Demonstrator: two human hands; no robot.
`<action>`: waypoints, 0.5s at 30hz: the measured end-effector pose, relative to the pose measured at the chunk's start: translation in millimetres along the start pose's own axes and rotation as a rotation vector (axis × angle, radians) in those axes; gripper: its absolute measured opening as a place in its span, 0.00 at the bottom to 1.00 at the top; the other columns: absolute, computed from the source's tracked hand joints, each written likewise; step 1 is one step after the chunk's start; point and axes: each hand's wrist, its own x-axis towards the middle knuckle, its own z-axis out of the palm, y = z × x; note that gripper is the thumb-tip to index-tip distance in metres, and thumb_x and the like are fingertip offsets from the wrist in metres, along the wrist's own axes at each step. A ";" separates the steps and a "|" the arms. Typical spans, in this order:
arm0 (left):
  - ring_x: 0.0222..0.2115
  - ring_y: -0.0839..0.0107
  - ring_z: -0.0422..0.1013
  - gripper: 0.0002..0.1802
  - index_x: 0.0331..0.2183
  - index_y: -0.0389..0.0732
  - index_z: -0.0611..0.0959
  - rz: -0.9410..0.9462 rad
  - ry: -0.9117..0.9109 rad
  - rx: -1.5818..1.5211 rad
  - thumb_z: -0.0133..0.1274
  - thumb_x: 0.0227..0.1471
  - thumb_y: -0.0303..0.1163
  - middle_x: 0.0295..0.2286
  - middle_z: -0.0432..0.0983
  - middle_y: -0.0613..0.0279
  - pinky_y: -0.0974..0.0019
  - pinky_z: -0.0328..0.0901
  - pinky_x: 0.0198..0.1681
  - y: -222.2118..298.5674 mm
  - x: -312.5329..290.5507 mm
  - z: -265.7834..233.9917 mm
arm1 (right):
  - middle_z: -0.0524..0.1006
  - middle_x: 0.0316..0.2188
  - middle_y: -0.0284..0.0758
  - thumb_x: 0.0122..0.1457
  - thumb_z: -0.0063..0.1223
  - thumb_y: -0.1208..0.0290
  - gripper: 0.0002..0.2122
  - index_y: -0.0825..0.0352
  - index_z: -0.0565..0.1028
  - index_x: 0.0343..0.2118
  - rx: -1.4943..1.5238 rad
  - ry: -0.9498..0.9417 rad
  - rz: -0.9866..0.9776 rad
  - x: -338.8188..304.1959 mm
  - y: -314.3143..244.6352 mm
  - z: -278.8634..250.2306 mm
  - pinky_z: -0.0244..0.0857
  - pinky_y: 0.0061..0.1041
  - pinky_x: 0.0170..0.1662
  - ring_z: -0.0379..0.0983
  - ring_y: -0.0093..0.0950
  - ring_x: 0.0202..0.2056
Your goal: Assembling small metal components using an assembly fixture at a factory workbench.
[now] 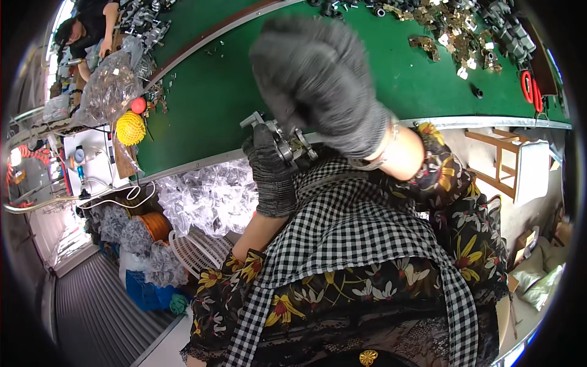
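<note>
Near the front edge of the green tabletop [208, 104], my left hand [272, 174], in a dark grey knit glove, is closed around a silver metal fitting [283, 147]. Part of this fitting has round bosses and a short arm sticking out to the left; the rest is hidden by my fingers. My right hand [324, 85], gloved the same way, is just above and beyond the fitting. It looks curled into a fist and is slightly blurred; whatever may be inside it is hidden. Whether it touches the fitting cannot be told.
Brass-coloured metal pieces [431, 27] and grey parts [513, 37] lie at the far right, near red-handled scissors [531, 90]. A yellow spiky ball [130, 128] sits at the left edge. Clear plastic bags [211, 196] fill the space below. Another person [92, 30] works far left.
</note>
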 end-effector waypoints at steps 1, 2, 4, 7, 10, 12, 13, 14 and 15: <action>0.19 0.83 0.62 0.18 0.39 0.45 0.71 -0.002 -0.005 -0.001 0.45 0.57 0.49 0.22 0.65 0.74 0.79 0.60 0.16 24.9 -4.8 7.2 | 0.73 0.31 0.38 0.55 0.53 0.63 0.16 0.71 0.73 0.40 0.089 0.017 0.020 3.1 -1.1 -1.6 0.63 0.24 0.36 0.69 0.27 0.32; 0.23 0.79 0.66 0.16 0.38 0.43 0.70 -0.197 -0.002 -0.253 0.49 0.54 0.44 0.26 0.68 0.68 0.75 0.65 0.22 51.7 -12.1 14.3 | 0.72 0.28 0.37 0.56 0.52 0.64 0.14 0.71 0.73 0.39 0.160 0.023 0.039 4.4 -2.8 -3.0 0.62 0.22 0.33 0.68 0.26 0.29; 0.27 0.74 0.71 0.17 0.38 0.40 0.70 -0.392 -0.008 -0.506 0.53 0.51 0.39 0.30 0.70 0.61 0.72 0.70 0.28 54.4 -8.9 18.6 | 0.71 0.23 0.34 0.58 0.49 0.66 0.11 0.71 0.73 0.35 0.223 0.033 0.064 -3.4 6.1 0.5 0.59 0.20 0.27 0.65 0.23 0.23; 0.27 0.74 0.71 0.16 0.38 0.39 0.70 -0.123 -0.189 -0.208 0.55 0.48 0.33 0.30 0.70 0.61 0.72 0.69 0.27 8.3 5.7 9.8 | 0.68 0.15 0.31 0.61 0.45 0.68 0.10 0.70 0.73 0.31 0.248 0.150 0.072 -20.9 28.8 14.8 0.55 0.17 0.17 0.61 0.19 0.13; 0.21 0.83 0.65 0.18 0.47 0.42 0.70 0.184 -0.175 0.175 0.41 0.59 0.42 0.29 0.73 0.67 0.82 0.61 0.18 -10.9 14.6 3.9 | 0.70 0.21 0.34 0.61 0.45 0.67 0.11 0.71 0.74 0.31 0.078 0.089 0.032 -22.2 11.3 10.6 0.59 0.19 0.23 0.65 0.23 0.20; 0.22 0.82 0.66 0.17 0.48 0.43 0.68 0.503 -0.051 0.568 0.40 0.60 0.38 0.31 0.72 0.68 0.83 0.63 0.21 -26.2 16.0 -5.8 | 0.75 0.38 0.43 0.60 0.46 0.64 0.15 0.74 0.76 0.35 -0.319 -0.129 -0.082 -12.5 -4.6 1.2 0.69 0.25 0.41 0.74 0.33 0.39; 0.24 0.81 0.66 0.17 0.49 0.43 0.67 0.225 -0.142 0.235 0.40 0.60 0.36 0.34 0.71 0.66 0.83 0.65 0.23 -25.3 11.7 -8.6 | 0.75 0.38 0.43 0.60 0.46 0.64 0.15 0.74 0.76 0.35 -0.335 -0.120 -0.085 -5.8 -13.7 -7.1 0.69 0.25 0.41 0.74 0.33 0.39; 0.24 0.81 0.66 0.17 0.49 0.43 0.67 0.230 -0.126 0.241 0.40 0.60 0.36 0.34 0.71 0.66 0.83 0.65 0.23 -11.4 2.4 -4.6 | 0.72 0.31 0.41 0.61 0.43 0.66 0.13 0.72 0.74 0.33 -0.083 -0.103 -0.125 4.3 -20.0 -9.1 0.66 0.23 0.32 0.69 0.29 0.30; 0.25 0.80 0.67 0.18 0.50 0.44 0.66 0.369 -0.084 0.197 0.40 0.60 0.39 0.34 0.71 0.66 0.81 0.66 0.24 1.8 -10.0 4.2 | 0.68 0.23 0.38 0.61 0.41 0.67 0.12 0.71 0.72 0.30 0.168 -0.086 -0.161 14.3 -26.9 -11.4 0.63 0.21 0.24 0.65 0.25 0.22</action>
